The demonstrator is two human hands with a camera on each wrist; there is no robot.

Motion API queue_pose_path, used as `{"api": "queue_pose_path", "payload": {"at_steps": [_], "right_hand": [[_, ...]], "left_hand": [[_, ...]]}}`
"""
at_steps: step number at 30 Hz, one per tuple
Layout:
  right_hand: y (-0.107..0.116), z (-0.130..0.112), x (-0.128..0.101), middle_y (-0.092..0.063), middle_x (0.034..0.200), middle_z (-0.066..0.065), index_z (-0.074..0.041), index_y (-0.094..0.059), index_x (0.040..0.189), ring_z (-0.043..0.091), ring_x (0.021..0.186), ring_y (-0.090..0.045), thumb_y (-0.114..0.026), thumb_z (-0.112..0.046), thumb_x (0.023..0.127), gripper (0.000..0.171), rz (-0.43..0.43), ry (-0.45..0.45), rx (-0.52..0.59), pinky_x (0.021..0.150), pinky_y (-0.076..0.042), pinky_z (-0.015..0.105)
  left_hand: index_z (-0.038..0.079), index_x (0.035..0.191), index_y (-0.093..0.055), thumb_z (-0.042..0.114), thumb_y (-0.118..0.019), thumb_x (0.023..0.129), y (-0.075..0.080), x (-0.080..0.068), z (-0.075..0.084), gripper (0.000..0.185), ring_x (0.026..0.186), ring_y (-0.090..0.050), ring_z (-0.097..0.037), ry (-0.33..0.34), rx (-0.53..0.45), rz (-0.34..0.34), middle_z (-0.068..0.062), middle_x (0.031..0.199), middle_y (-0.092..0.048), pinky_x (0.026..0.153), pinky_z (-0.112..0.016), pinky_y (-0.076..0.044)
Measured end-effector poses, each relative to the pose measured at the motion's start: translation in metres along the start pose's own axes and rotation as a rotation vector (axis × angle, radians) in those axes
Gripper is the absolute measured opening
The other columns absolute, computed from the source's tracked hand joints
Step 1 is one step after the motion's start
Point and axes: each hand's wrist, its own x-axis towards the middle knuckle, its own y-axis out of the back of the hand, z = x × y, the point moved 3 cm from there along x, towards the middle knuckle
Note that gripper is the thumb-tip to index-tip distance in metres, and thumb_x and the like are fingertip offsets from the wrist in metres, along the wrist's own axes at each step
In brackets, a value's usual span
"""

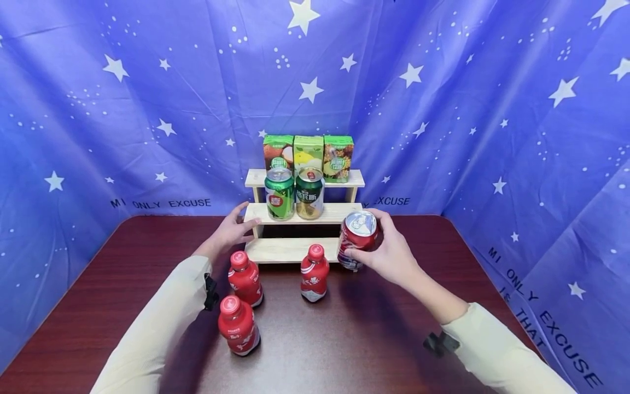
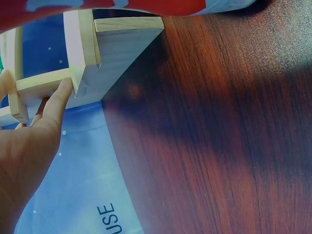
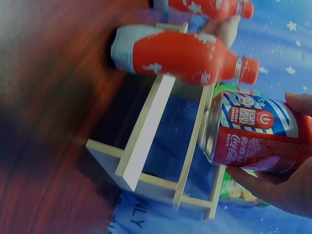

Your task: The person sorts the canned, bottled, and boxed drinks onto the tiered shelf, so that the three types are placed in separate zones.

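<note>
**Two hands at the wooden step shelf, one holding a red cola can**

One red cola can (image 1: 357, 239) sits in the grasp of the right hand (image 1: 391, 253), fingers and thumb curled round its side, silver top with the pull tab facing up. The can hangs just in front of the right end of the wooden step shelf (image 1: 295, 249), between the bottom and middle steps; whether it touches the wood cannot be told. In the right wrist view the can (image 3: 256, 134) shows its white and blue label panel, with fingers (image 3: 278, 187) wrapped beneath it.

The left hand (image 1: 228, 232) holds nothing; its fingers are straight and spread, the tips against the left end of the middle step. In the left wrist view a fingertip (image 2: 62, 92) presses the shelf's side frame (image 2: 85, 58).

Two green cans (image 1: 294, 193) stand side by side on the middle step. Three green juice cartons (image 1: 308, 157) stand in a row on the top step behind them.

Three red bottles stand on the dark wooden table (image 1: 344, 339): one (image 1: 314, 273) just in front of the bottom step, near the held can, one (image 1: 245, 278) by the left wrist, and one (image 1: 238, 326) nearer the person beside the left sleeve (image 1: 162, 328). A blue cloth with white stars (image 1: 492, 109) hangs behind and round the sides.
</note>
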Motion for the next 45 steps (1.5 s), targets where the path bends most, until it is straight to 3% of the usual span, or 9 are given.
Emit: {"api": "queue_pose_path", "payload": {"at_steps": [12,19,28,37,45], "right_hand": [[-0.002,0.016,0.041,-0.051,0.130,0.015,-0.010,-0.032,0.137,0.030,0.120,-0.052,-0.085,-0.022,0.068,0.088,0.044,-0.095,0.029,0.102,-0.046,0.046],[-0.005,0.016,0.058,-0.050,0.130,0.015,-0.010,-0.032,0.138,0.030,0.120,-0.051,-0.084,-0.025,0.068,0.088,0.064,-0.080,0.034,0.102,-0.045,0.047],[-0.016,0.017,0.085,-0.048,0.134,0.018,-0.007,-0.023,0.141,0.030,0.124,-0.048,-0.083,-0.018,0.070,0.093,0.057,-0.113,0.147,0.107,-0.042,0.043],[-0.024,0.019,0.109,-0.045,0.133,0.016,-0.011,-0.028,0.137,0.030,0.124,-0.047,-0.082,-0.017,0.070,0.086,0.070,-0.093,0.166,0.106,-0.043,0.042],[-0.037,0.030,0.118,-0.047,0.131,0.013,-0.015,-0.037,0.136,0.031,0.117,-0.050,-0.084,-0.021,0.069,0.081,0.044,-0.089,0.124,0.099,-0.048,0.046]], "left_hand": [[0.021,0.152,-0.002,0.012,-0.052,0.095,0.002,0.004,0.001,0.076,0.130,-0.038,-0.042,0.012,0.007,0.006,-0.029,0.143,-0.026,0.100,-0.048,-0.046],[0.020,0.152,0.000,0.012,-0.052,0.095,0.002,0.001,0.002,0.077,0.130,-0.037,-0.043,0.015,0.009,0.001,-0.031,0.143,-0.024,0.102,-0.050,-0.045],[0.021,0.152,-0.002,0.012,-0.052,0.095,0.003,0.003,-0.001,0.076,0.130,-0.038,-0.042,0.019,0.022,0.019,-0.030,0.143,-0.026,0.100,-0.048,-0.046],[0.021,0.152,-0.002,0.012,-0.052,0.095,0.002,0.006,0.006,0.076,0.132,-0.035,-0.042,0.006,0.015,0.004,-0.030,0.143,-0.025,0.102,-0.050,-0.045],[0.020,0.152,-0.001,0.013,-0.052,0.096,0.002,0.005,0.001,0.076,0.131,-0.037,-0.042,0.012,0.027,0.007,-0.030,0.143,-0.025,0.100,-0.049,-0.046]]}}
